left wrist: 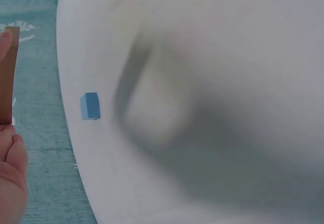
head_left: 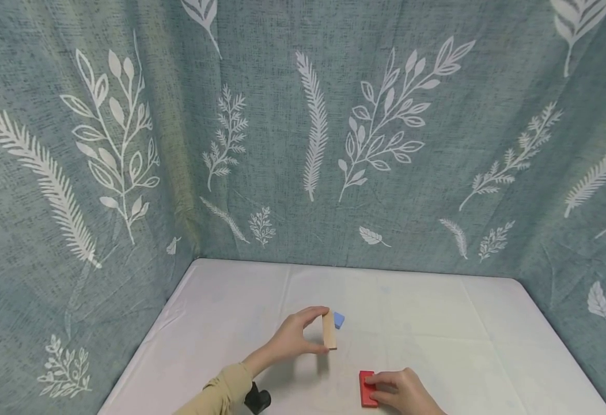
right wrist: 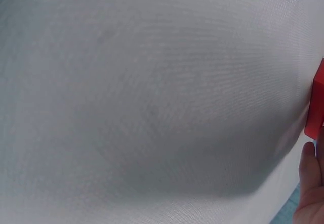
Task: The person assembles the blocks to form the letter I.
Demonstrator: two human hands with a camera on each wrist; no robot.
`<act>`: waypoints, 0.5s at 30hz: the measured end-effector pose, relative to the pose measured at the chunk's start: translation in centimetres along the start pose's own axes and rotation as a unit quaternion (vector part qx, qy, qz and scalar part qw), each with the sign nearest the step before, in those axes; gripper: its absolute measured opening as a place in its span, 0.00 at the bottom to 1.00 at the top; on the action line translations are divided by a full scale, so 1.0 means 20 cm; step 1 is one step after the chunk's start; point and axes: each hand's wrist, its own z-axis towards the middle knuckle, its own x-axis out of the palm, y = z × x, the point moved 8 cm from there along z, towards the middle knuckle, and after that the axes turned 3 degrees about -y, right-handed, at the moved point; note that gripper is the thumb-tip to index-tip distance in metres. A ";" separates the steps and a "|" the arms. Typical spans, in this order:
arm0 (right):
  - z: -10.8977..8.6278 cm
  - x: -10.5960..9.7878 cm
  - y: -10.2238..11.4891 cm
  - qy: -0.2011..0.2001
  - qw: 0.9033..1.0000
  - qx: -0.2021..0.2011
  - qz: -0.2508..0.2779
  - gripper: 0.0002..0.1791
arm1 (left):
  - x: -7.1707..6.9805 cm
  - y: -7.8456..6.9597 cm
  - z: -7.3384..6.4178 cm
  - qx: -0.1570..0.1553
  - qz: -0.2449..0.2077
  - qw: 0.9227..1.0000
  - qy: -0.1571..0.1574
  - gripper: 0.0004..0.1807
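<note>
My left hand (head_left: 291,339) pinches a plain wooden block (head_left: 329,331) by its two ends, between thumb and fingers. The block is held upright over the white table, and its shadow falls on the cloth. In the left wrist view the same wooden block (left wrist: 8,77) stands at the left edge, with the fingers at its ends. Just beyond it lies a small blue block (head_left: 339,320). Nearer the front, my right hand (head_left: 402,391) grips a red block (head_left: 366,389) from its right side. The right wrist view shows only part of that red block (right wrist: 317,102), fingertips right at it.
A white cloth covers the table (head_left: 438,323). Blue-green curtains (head_left: 282,144) with white leaf prints hang behind it and along both sides. A small black object (head_left: 258,399) sits beside the left sleeve (head_left: 225,389).
</note>
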 end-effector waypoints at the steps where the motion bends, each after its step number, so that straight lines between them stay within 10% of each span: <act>1: 0.00 0.00 0.00 0.001 1.000 0.001 0.000 0.13 | -0.01 -0.01 0.00 0.004 0.000 1.000 -0.004 0.41; 15: 0.00 -0.01 0.01 -0.005 1.000 -0.018 -0.017 0.13 | -0.04 -0.12 0.07 0.021 0.010 0.999 -0.025 0.41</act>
